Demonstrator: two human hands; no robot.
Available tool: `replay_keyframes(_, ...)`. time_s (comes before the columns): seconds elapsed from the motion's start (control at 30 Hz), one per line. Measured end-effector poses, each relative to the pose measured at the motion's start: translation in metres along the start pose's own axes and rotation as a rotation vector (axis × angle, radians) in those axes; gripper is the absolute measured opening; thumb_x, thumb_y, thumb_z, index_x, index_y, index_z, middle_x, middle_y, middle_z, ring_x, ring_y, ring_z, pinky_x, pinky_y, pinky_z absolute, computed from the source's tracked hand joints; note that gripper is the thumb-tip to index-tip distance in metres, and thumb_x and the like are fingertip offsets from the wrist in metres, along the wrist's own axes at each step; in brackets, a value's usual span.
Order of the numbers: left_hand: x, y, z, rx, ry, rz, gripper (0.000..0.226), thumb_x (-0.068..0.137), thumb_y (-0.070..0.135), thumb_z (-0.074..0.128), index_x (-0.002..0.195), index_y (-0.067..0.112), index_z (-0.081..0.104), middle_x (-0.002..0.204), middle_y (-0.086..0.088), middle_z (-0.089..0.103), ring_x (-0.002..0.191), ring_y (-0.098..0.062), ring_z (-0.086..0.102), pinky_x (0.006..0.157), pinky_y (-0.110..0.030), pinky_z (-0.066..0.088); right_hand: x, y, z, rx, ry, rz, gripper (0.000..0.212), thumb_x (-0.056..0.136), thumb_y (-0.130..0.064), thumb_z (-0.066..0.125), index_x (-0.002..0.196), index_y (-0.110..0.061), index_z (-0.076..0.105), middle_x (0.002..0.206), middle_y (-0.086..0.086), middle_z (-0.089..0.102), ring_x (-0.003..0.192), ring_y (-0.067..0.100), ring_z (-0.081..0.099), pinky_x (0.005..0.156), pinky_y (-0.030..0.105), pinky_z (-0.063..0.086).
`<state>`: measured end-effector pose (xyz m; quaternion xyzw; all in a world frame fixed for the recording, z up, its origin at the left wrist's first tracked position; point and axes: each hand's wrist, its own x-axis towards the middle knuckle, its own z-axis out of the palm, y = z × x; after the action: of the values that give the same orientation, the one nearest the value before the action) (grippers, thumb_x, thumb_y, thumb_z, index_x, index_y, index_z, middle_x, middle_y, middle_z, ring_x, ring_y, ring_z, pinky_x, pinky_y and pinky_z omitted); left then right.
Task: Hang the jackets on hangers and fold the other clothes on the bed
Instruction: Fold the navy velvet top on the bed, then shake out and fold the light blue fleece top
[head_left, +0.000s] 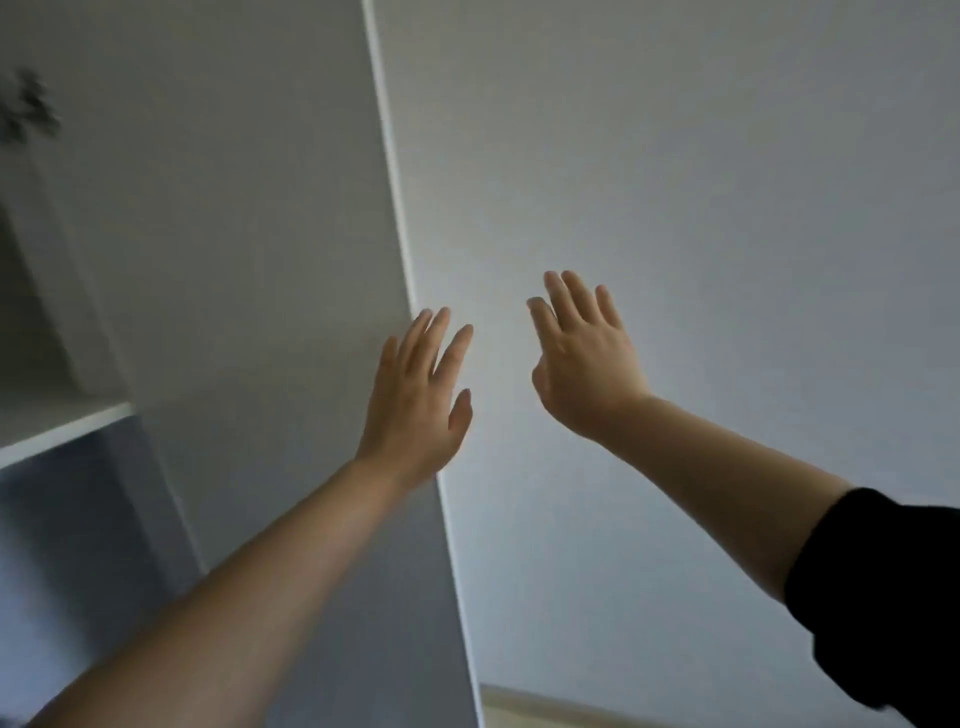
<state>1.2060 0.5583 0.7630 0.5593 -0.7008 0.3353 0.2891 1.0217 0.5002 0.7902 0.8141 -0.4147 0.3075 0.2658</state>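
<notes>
- Holding the left grip and the right grip up side by side, we are showing their backs to the camera. They are near each other but apart, with fingers straight and spread wide, and neither is carrying anything.
- We are facing a pale wall and a tall white panel, which are meeting at a bright edge. The left grip is overlapping that edge, and we cannot tell whether either grip is touching a surface.
- We are judging the step in hand to be the very start, reaching the clothes, since no garment is being handled.
- To do it well, we are advising turning the head down and round until the bed is coming into view. We are then advising finding the hangers first, so that no jacket is being carried about with nowhere to go.
- We are also advising sorting jackets from the rest before lifting anything.
- We are not seeing the jackets, the hangers, the other clothes or the bed anywhere in this view, so we are saying nothing of their colour, cloth or lie.
- We are noticing a white shelf at the left and a blurred dark thing above it that we cannot identify. A black sleeve is covering the right upper arm.
</notes>
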Motion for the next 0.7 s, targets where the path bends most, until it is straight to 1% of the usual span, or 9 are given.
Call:
replay_keyframes(0.1,0.023,0.103,0.049,-0.111,-0.023,0.114,0.06,0.091,0.023,0.054,0.146,0.01,0.034,0.155,-0.015,0.026,0.145,-0.032,0.02,0.113,-0.054,0.022,-0.072,0.094,-0.011,-0.109,-0.065,0.118,0.063,0.09,-0.026,0.05,0.146,-0.005,0.029,0.157,0.018,0.018,0.147,0.033,0.011,0.118,0.047,0.007)
replay_keyframes(0.17,0.036,0.169,0.079,-0.176,-0.06,0.177,0.061,0.092,0.026,0.053,0.147,0.01,0.033,0.156,-0.015,0.025,0.145,-0.033,0.019,0.113,-0.055,0.021,-0.117,0.15,-0.018,-0.157,-0.115,0.211,0.063,0.091,-0.027,0.049,0.147,-0.005,0.027,0.158,0.018,0.017,0.147,0.033,0.01,0.118,0.046,0.006)
replay_keyframes(0.27,0.053,0.262,0.118,-0.281,-0.123,0.266,0.06,0.093,0.032,0.045,0.148,0.012,0.031,0.156,-0.015,0.024,0.146,-0.033,0.018,0.113,-0.056,0.02,-0.182,0.224,-0.025,-0.219,-0.21,0.347,0.063,0.093,-0.027,0.045,0.148,-0.006,0.023,0.159,0.017,0.013,0.147,0.031,0.008,0.119,0.046,0.005)
replay_keyframes(0.33,0.064,0.32,0.144,-0.35,-0.161,0.326,0.061,0.093,0.032,0.044,0.148,0.011,0.031,0.156,-0.016,0.024,0.146,-0.033,0.017,0.113,-0.056,0.019,-0.221,0.27,-0.025,-0.261,-0.269,0.43,0.063,0.093,-0.027,0.045,0.148,-0.006,0.022,0.159,0.016,0.013,0.147,0.031,0.008,0.12,0.046,0.006)
replay_keyframes(0.43,0.078,0.401,0.186,-0.429,-0.212,0.405,0.063,0.092,0.03,0.049,0.148,0.011,0.03,0.157,-0.015,0.021,0.147,-0.032,0.013,0.114,-0.056,0.016,-0.274,0.333,-0.014,-0.301,-0.347,0.556,0.063,0.093,-0.028,0.046,0.147,-0.007,0.022,0.159,0.016,0.014,0.147,0.031,0.009,0.119,0.046,0.007)
replay_keyframes(0.6,0.105,0.528,0.28,-0.556,-0.293,0.484,0.065,0.093,0.034,0.047,0.151,0.014,0.023,0.159,-0.012,0.014,0.148,-0.03,0.007,0.116,-0.054,0.011,-0.344,0.443,0.018,-0.353,-0.45,0.737,0.06,0.093,-0.026,0.047,0.145,-0.007,0.025,0.157,0.015,0.018,0.145,0.032,0.013,0.119,0.048,0.011)
replay_keyframes(0.7,0.117,0.609,0.339,-0.578,-0.428,0.536,0.066,0.096,0.037,0.043,0.152,0.017,0.015,0.16,-0.01,0.007,0.148,-0.028,0.002,0.116,-0.052,0.009,-0.389,0.512,0.036,-0.364,-0.541,0.885,0.059,0.093,-0.027,0.049,0.144,-0.008,0.026,0.156,0.013,0.019,0.144,0.031,0.014,0.119,0.048,0.013)
